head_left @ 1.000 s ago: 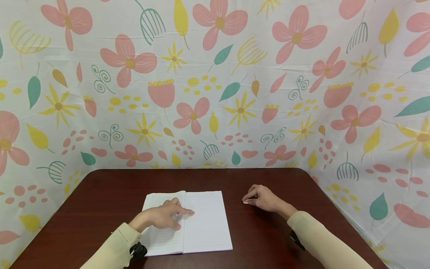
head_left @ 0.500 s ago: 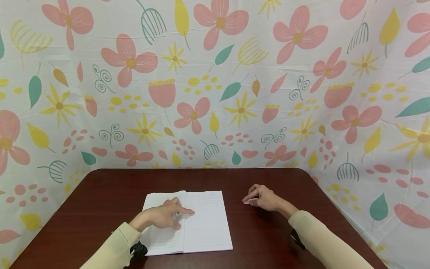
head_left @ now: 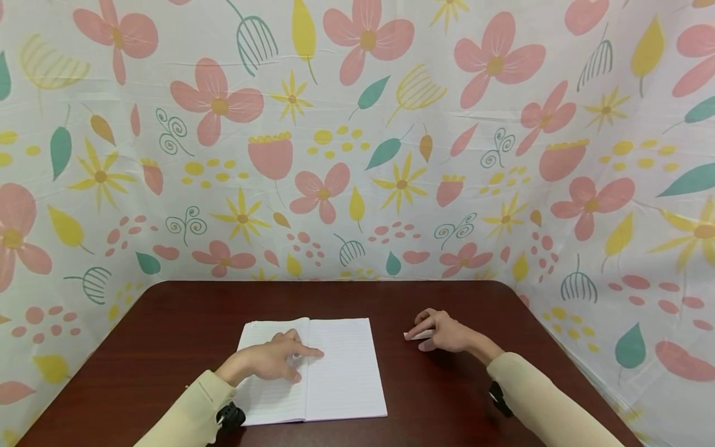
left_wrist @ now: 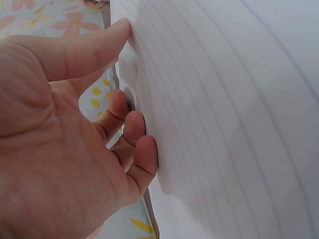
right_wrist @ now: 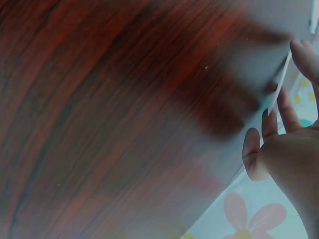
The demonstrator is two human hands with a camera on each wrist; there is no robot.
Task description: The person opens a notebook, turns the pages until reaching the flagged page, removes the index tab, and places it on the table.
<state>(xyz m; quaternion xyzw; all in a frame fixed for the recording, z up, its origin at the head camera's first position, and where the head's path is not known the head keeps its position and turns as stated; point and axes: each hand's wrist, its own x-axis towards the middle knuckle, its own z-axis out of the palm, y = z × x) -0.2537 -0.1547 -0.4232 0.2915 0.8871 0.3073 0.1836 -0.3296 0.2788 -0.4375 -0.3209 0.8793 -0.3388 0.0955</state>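
Observation:
An open lined notebook point(head_left: 346, 379) lies on the dark wood table. My left hand point(head_left: 270, 360) rests on it, index finger pointing across the centre fold onto the right page and the other fingers bent. In the left wrist view the thumb and fingertips point(left_wrist: 146, 149) touch the lined page point(left_wrist: 224, 124). To the right of the notebook, my right hand point(head_left: 444, 332) holds a small thin white piece point(head_left: 421, 334) low over the table. The right wrist view shows that white piece point(right_wrist: 281, 82) nearly edge-on, between the thumb and the fingers point(right_wrist: 251, 149).
The reddish-brown table point(head_left: 195, 304) reaches back to a flower-printed cloth point(head_left: 357, 155) that hangs behind and on both sides. Dark straps point(head_left: 229, 416) sit around both wrists, over cream sleeves.
My right hand has shifted slightly right and its thumb has dropped away from the index finger, so more of the white piece shows. The left hand and notebook stay put.

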